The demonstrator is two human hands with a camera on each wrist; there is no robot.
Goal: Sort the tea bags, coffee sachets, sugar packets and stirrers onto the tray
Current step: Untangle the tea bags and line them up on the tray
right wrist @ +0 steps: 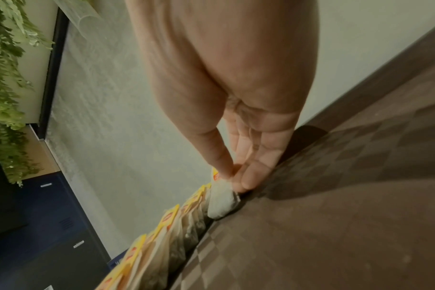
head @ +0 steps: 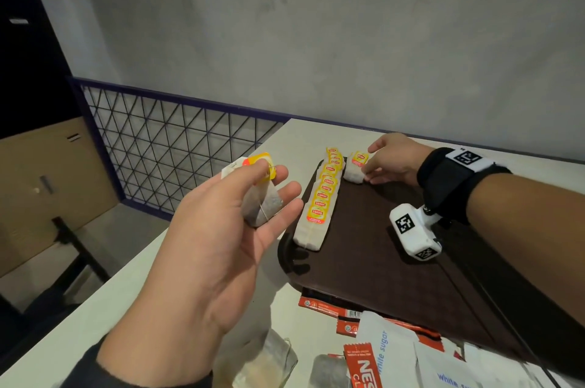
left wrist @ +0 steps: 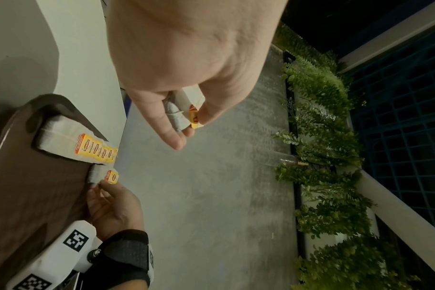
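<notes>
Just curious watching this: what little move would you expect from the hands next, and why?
Probably the right hand lets go of the tea bag it is setting on the tray beside the finished row, since the left hand already holds another tea bag ready.

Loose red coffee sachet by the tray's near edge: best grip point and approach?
Pinch the coffee sachet by its long edges, from above. It lies flat on the table, partly under a sugar packet and close to the tray, so only its left end is free.
</notes>
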